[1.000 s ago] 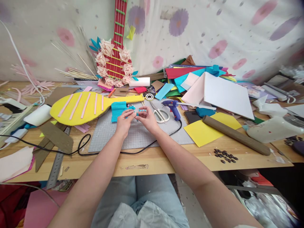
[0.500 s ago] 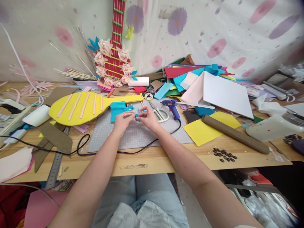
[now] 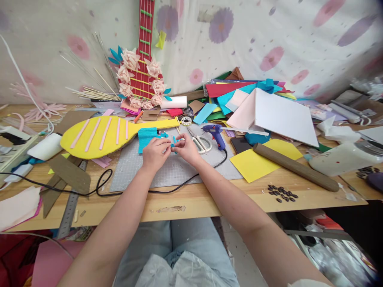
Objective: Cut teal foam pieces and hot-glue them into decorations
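Observation:
Both my hands meet over the grey cutting mat (image 3: 167, 173). My left hand (image 3: 154, 153) and my right hand (image 3: 187, 148) pinch a small turquoise foam piece (image 3: 174, 144) between their fingertips. Just behind my left hand lies a larger turquoise foam sheet (image 3: 146, 136). White-handled scissors (image 3: 200, 142) and a blue glue gun (image 3: 216, 133) lie right of my right hand, the gun's black cord (image 3: 161, 189) running across the mat.
A yellow foam guitar body (image 3: 98, 135) with pink strips lies at the left. A red guitar model (image 3: 140, 75) with paper flowers leans on the wall. Foam sheets (image 3: 254, 107), a yellow sheet (image 3: 257, 161), a brown roll (image 3: 295, 167), dark seeds (image 3: 283, 194) and a metal ruler (image 3: 70, 207) crowd the wooden table.
My hands have drawn closer together on the small turquoise piece and its shape between my fingers has shifted slightly. The view has tilted a little downward.

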Motion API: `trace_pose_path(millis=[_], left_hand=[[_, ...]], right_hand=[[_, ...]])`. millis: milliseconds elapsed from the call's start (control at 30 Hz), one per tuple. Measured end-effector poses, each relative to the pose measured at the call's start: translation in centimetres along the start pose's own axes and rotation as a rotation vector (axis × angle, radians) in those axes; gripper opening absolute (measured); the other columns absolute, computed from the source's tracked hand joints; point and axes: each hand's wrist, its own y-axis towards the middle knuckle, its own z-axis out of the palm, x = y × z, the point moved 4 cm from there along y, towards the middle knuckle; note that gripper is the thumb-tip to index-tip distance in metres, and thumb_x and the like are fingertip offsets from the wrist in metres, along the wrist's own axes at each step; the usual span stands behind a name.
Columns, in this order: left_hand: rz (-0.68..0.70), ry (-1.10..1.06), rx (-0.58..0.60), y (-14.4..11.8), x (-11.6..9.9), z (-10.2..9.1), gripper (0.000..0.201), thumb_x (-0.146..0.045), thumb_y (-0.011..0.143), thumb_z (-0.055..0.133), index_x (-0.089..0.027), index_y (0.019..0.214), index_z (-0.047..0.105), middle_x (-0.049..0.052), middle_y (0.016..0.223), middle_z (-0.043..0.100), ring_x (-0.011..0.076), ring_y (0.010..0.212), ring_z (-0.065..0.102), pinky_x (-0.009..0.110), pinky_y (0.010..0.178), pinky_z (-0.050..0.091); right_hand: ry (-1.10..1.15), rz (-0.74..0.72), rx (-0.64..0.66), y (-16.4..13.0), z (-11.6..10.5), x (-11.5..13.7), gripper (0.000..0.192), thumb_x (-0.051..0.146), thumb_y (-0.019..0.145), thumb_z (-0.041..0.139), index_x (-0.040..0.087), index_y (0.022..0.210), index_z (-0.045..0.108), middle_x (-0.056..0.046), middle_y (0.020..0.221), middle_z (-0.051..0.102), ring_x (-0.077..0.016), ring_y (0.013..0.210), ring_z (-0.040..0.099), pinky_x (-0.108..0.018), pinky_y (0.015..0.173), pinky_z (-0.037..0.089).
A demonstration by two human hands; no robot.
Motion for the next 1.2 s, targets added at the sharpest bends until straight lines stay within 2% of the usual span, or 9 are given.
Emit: trace_pose_path(millis=[100, 200, 367, 500, 667, 967, 1200], left_hand=[[0.030, 0.004, 0.023, 0.0, -0.5, 0.0, 0.021, -0.022, 0.073, 0.055, -0.026, 0.086, 0.071, 0.002, 0.099, 0.069, 0.0221, 0.093, 0.058, 0.036, 0.084, 0.042], [-0.008, -0.056, -0.003, -0.1, -0.8, 0.0, 0.017, -0.025, 0.075, 0.055, -0.026, 0.077, 0.071, 0.002, 0.097, 0.070, 0.0210, 0.091, 0.058, 0.035, 0.085, 0.042], [-0.161, -0.175, -0.126, -0.1, -0.3, -0.1, 0.015, -0.027, 0.072, 0.060, -0.025, 0.060, 0.068, 0.002, 0.094, 0.070, 0.0194, 0.088, 0.058, 0.037, 0.088, 0.042], [-0.308, -0.319, -0.150, -0.3, 0.4, 0.5, 0.007, -0.027, 0.067, 0.066, -0.023, 0.065, 0.070, 0.005, 0.094, 0.069, 0.0192, 0.089, 0.059, 0.036, 0.085, 0.045], [-0.459, -0.567, -0.130, -0.5, 0.7, 1.3, 0.012, -0.030, 0.066, 0.067, -0.019, 0.070, 0.071, 0.006, 0.086, 0.069, 0.0201, 0.091, 0.062, 0.033, 0.078, 0.050], [-0.389, -0.582, -0.126, -0.5, 0.4, 1.2, 0.017, -0.029, 0.069, 0.065, -0.021, 0.082, 0.072, 0.006, 0.099, 0.069, 0.0199, 0.099, 0.061, 0.036, 0.091, 0.047], [-0.266, -0.481, -0.133, -0.4, -0.3, 0.7, 0.017, -0.027, 0.073, 0.062, -0.022, 0.086, 0.072, 0.005, 0.098, 0.070, 0.0184, 0.098, 0.062, 0.036, 0.095, 0.044]], right_hand=[[0.006, 0.007, -0.020, 0.1, -0.1, -0.1, 0.039, 0.016, 0.055, 0.066, 0.022, 0.083, 0.039, 0.009, 0.062, 0.058, -0.0110, 0.058, 0.057, -0.028, 0.063, 0.046], [0.011, -0.018, -0.018, 0.0, -0.1, -0.1, 0.040, 0.017, 0.055, 0.067, 0.022, 0.084, 0.039, 0.008, 0.063, 0.059, -0.0112, 0.060, 0.057, -0.028, 0.064, 0.046], [0.013, -0.054, -0.013, -0.1, 0.1, -0.1, 0.041, 0.022, 0.057, 0.068, 0.023, 0.086, 0.038, 0.008, 0.065, 0.059, -0.0119, 0.062, 0.058, -0.029, 0.066, 0.046], [0.008, -0.093, -0.014, -0.1, 0.1, 0.0, 0.040, 0.022, 0.059, 0.068, 0.023, 0.086, 0.038, 0.007, 0.067, 0.060, -0.0122, 0.063, 0.059, -0.029, 0.066, 0.046], [0.000, -0.198, 0.015, -0.2, 0.1, 0.6, 0.035, 0.023, 0.064, 0.065, 0.023, 0.087, 0.038, 0.005, 0.071, 0.064, -0.0130, 0.067, 0.061, -0.030, 0.069, 0.047], [0.090, -0.234, 0.026, -0.6, 0.0, 1.1, 0.029, 0.024, 0.067, 0.064, 0.023, 0.085, 0.041, 0.004, 0.072, 0.064, -0.0136, 0.071, 0.063, -0.031, 0.075, 0.047], [0.220, -0.225, 0.075, -0.6, 0.2, 1.1, 0.035, 0.030, 0.064, 0.068, 0.023, 0.085, 0.041, 0.004, 0.072, 0.064, -0.0130, 0.069, 0.062, -0.031, 0.076, 0.048]])
